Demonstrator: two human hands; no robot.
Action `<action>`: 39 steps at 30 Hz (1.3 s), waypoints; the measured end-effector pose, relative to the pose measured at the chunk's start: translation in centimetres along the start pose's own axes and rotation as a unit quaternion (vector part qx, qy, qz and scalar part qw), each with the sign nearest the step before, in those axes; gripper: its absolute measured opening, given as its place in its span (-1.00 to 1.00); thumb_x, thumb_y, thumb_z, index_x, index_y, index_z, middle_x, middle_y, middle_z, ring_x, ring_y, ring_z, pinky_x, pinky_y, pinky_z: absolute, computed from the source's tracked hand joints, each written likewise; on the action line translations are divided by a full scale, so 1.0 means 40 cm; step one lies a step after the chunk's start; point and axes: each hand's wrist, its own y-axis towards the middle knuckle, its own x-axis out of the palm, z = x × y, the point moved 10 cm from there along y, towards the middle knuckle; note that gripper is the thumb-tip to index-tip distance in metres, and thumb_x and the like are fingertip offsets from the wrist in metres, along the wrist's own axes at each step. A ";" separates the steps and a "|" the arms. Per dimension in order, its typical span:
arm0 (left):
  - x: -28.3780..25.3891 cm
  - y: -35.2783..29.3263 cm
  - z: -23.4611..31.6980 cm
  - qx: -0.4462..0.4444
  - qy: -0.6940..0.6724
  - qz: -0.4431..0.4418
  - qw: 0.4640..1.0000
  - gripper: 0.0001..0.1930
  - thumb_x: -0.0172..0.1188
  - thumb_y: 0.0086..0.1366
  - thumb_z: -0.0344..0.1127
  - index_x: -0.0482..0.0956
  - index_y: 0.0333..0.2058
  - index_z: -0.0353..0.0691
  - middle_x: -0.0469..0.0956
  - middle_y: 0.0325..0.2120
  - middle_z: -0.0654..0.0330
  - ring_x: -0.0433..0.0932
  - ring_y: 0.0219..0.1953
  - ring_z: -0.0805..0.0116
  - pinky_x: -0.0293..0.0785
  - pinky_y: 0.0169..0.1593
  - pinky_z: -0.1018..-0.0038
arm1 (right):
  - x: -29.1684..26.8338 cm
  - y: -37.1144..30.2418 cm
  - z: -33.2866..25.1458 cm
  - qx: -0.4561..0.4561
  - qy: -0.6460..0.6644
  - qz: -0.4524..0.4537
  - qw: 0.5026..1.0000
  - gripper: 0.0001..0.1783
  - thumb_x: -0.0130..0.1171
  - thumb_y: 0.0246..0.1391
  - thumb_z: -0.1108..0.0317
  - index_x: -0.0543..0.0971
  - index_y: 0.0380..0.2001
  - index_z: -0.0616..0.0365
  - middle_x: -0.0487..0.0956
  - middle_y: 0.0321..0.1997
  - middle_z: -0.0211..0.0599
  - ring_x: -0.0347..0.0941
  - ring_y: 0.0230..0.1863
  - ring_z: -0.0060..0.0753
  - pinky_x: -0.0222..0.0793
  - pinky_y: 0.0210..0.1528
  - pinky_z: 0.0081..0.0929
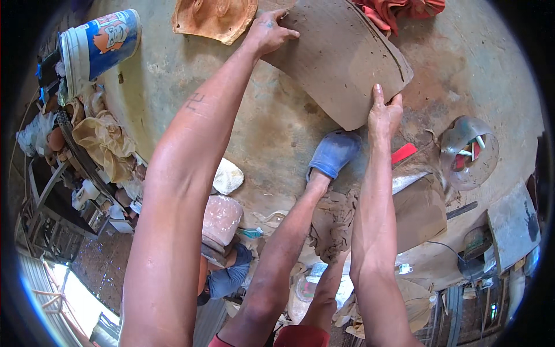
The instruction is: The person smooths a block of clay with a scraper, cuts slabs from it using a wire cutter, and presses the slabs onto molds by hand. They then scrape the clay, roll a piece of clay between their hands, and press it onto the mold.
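Note:
A wide, smooth grey-brown clay slab (332,58) spans the top of the view, with a ridge along its far right edge. My left hand (269,33) grips the slab's left side, its thumb and a finger showing on top. At the slab's right corner, my right hand (384,115) is closed on the edge, thumb laid on the upper face and most fingers hidden underneath. An orange-brown moulded clay piece (214,18) lies just left of my left hand. Crumpled red cloth (399,13) sits beyond the slab's far edge.
My foot in a blue clog (335,153) stands below the slab, near a clay heap (332,222). Right lie a red scraper (403,153), a clear tub of tools (469,153) and another slab (419,211). A bucket (101,52) stands left; another person (228,277) is lower left.

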 end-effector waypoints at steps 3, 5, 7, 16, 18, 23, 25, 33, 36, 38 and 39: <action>-0.017 0.011 0.031 0.018 0.112 0.070 0.991 -0.22 0.53 0.09 -0.08 0.53 0.31 -0.09 0.68 0.09 -0.02 0.67 0.11 0.00 0.54 0.24 0.24 | -0.028 0.030 0.003 -0.005 -0.098 0.017 0.995 -0.48 0.43 0.20 0.09 0.59 0.00 0.32 0.71 -0.06 0.05 0.65 -0.05 -0.01 0.48 0.07 -0.11; 0.034 0.011 0.055 -0.004 0.133 0.016 0.991 -0.21 0.51 0.14 0.02 0.53 0.28 -0.25 0.65 0.11 -0.12 0.63 0.15 0.03 0.55 0.22 0.21 | -0.080 0.040 0.019 0.025 -0.190 0.033 0.981 -0.40 0.47 0.13 -0.01 0.61 -0.03 0.32 0.68 -0.18 0.02 0.62 -0.14 0.06 0.49 0.02 -0.06; -0.029 0.002 0.057 0.054 0.322 0.097 0.940 -0.07 0.50 0.06 0.31 0.53 0.29 -0.17 0.68 0.00 -0.17 0.65 0.07 -0.07 0.57 0.18 0.12 | -0.111 0.003 0.033 0.036 -0.168 0.072 0.982 -0.45 0.47 0.14 0.04 0.62 -0.05 0.31 0.65 -0.25 -0.06 0.60 -0.18 -0.04 0.50 -0.05 -0.12; 0.056 -0.431 0.174 0.018 0.097 0.156 0.983 -0.27 0.46 0.27 -0.23 0.41 0.38 -0.18 0.51 0.24 -0.06 0.52 0.22 0.00 0.48 0.25 0.15 | -0.453 -0.159 0.350 0.178 -0.296 0.182 0.921 -0.36 0.48 0.12 0.16 0.48 0.15 0.24 0.53 0.07 0.03 0.55 0.11 0.05 0.48 0.17 -0.05; 0.130 -0.552 0.226 -0.016 0.008 0.100 0.995 -0.30 0.44 0.27 -0.32 0.42 0.37 -0.19 0.51 0.24 -0.02 0.55 0.17 0.09 0.53 0.17 0.17 | -0.447 -0.126 0.336 0.060 -0.346 0.184 0.918 -0.48 0.40 0.17 0.22 0.51 0.12 0.22 0.57 -0.01 0.04 0.56 0.04 0.15 0.50 0.12 -0.03; 0.310 -0.769 0.479 -0.061 -0.080 -0.142 0.985 -0.51 0.38 0.29 -0.42 0.57 0.20 -0.27 0.62 0.09 -0.01 0.61 0.10 0.09 0.52 0.17 0.24 | -0.488 -0.110 0.299 0.056 -0.304 0.081 0.947 -0.75 0.26 0.22 0.34 0.63 -0.09 0.23 0.60 -0.20 0.10 0.58 -0.09 0.24 0.49 0.00 0.03; 0.350 -0.847 0.610 -0.018 -0.105 -0.192 0.976 -0.60 0.42 0.23 -0.40 0.64 0.06 -0.28 0.66 -0.03 -0.04 0.62 0.11 -0.06 0.52 0.22 0.19 | -0.541 -0.124 0.140 -0.003 -0.186 0.097 0.978 -0.86 0.26 0.21 0.36 0.66 -0.27 0.23 0.65 -0.30 0.08 0.64 -0.21 0.12 0.48 -0.12 0.01; 0.585 -1.089 0.777 -0.097 -0.214 -0.347 0.908 -0.59 0.37 0.31 -0.36 0.63 0.11 -0.31 0.68 -0.01 -0.09 0.67 0.06 -0.02 0.56 0.15 0.22 | -0.974 0.221 0.085 0.102 -0.356 0.222 0.902 -0.76 0.33 0.13 0.35 0.74 -0.17 0.22 0.75 -0.29 0.09 0.75 -0.24 0.01 0.60 -0.11 -0.01; 0.701 -1.145 0.674 -0.021 -0.090 -0.353 0.931 -0.59 0.33 0.36 -0.26 0.62 0.13 -0.30 0.67 0.00 -0.12 0.67 0.06 -0.07 0.57 0.15 0.18 | -0.980 0.334 0.240 0.215 -0.405 0.133 0.879 -0.73 0.27 0.17 0.34 0.76 -0.11 0.19 0.74 -0.17 0.15 0.74 -0.12 0.12 0.63 0.00 -0.01; 0.733 -1.173 0.592 -0.054 -0.051 -0.364 0.929 -0.60 0.29 0.36 -0.27 0.59 0.12 -0.29 0.66 -0.03 -0.13 0.65 0.00 -0.16 0.58 0.10 0.12 | -0.932 0.321 0.239 0.246 -0.280 0.142 0.917 -0.74 0.34 0.09 0.22 0.80 -0.28 0.18 0.76 -0.16 0.09 0.73 -0.03 0.05 0.63 0.05 -0.11; 0.749 -1.180 0.581 -0.076 -0.040 -0.376 0.923 -0.56 0.32 0.36 -0.23 0.58 0.15 -0.29 0.67 -0.04 -0.10 0.69 0.00 -0.05 0.60 0.09 0.16 | -0.950 0.317 0.236 0.240 -0.275 0.183 0.913 -0.74 0.32 0.09 0.24 0.80 -0.26 0.16 0.76 -0.16 0.09 0.73 -0.03 0.06 0.63 0.07 -0.12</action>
